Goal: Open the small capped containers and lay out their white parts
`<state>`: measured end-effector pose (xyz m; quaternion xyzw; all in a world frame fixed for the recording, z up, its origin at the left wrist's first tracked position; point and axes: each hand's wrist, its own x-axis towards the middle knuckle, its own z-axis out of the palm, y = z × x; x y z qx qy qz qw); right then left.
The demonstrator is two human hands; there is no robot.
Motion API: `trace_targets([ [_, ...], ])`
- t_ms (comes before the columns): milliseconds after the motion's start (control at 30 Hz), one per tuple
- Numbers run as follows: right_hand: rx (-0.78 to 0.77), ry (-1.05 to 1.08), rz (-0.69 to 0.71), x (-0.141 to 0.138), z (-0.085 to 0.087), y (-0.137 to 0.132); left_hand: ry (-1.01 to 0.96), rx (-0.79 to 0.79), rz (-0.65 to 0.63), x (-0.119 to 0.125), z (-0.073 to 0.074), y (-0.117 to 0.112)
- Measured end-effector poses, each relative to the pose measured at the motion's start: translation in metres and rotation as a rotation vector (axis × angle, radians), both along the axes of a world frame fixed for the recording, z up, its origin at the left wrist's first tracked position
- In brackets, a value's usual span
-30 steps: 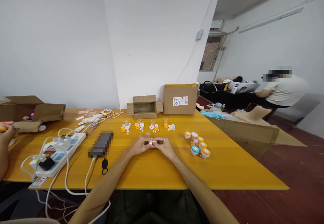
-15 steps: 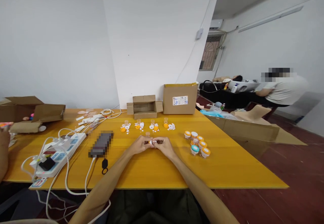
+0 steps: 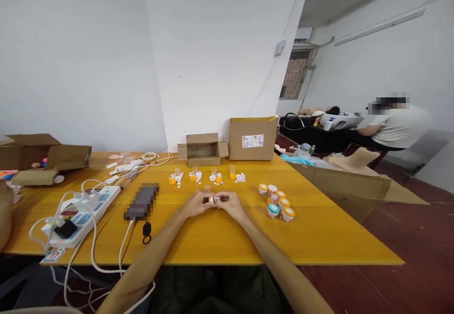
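My left hand [image 3: 196,203] and my right hand [image 3: 227,202] meet over the middle of the table. Between their fingertips they pinch a small orange-and-white jar lid [image 3: 211,199], mostly covered by the fingers. Just beyond my left fingers stands a small clear jar [image 3: 207,188]. Farther back is a row of clear jars, orange lids [image 3: 218,180] and white perforated discs [image 3: 240,178] in small groups. To the right of my right hand, several lidded jars cluster together, most with orange rims and one with a teal lid [image 3: 273,208].
A small open carton [image 3: 203,152] and a taller cardboard box [image 3: 252,139] stand at the back. On the left lie a phone [image 3: 142,202], a power strip [image 3: 88,214] with white cables, and an open box [image 3: 69,157]. Another person's arm [image 3: 4,214] rests at the far left edge.
My fingers shift slightly around the lid while both hands stay in the same spot. At the far left, the other person's arm has moved a little.
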<state>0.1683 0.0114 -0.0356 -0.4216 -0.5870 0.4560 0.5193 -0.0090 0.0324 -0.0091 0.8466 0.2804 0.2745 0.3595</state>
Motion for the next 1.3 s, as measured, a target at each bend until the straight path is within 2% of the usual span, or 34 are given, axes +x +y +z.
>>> trace_targets([
  [167,-0.053,0.024,0.007,-0.0018,0.0009,-0.0013,-0.002,-0.065,0.05,0.0,-0.003,0.0005],
  [400,-0.027,0.011,0.007,-0.0017,0.0047,-0.0041,-0.049,-0.121,0.081,0.002,-0.0014,-0.0011],
  [733,-0.037,0.047,-0.028,-0.0025,0.005,-0.007,-0.083,-0.13,-0.007,-0.0024,-0.0058,0.0052],
  [867,-0.04,0.057,-0.026,-0.0021,0.0034,-0.0057,-0.101,-0.154,0.024,-0.0023,-0.0074,0.007],
  [1100,-0.034,0.085,-0.014,-0.0029,0.0044,-0.0046,-0.205,-0.288,0.048,0.0036,-0.0092,0.005],
  [1300,0.004,0.082,-0.033,0.0,0.0071,-0.0057,-0.199,-0.283,0.082,0.0034,-0.0057,0.0026],
])
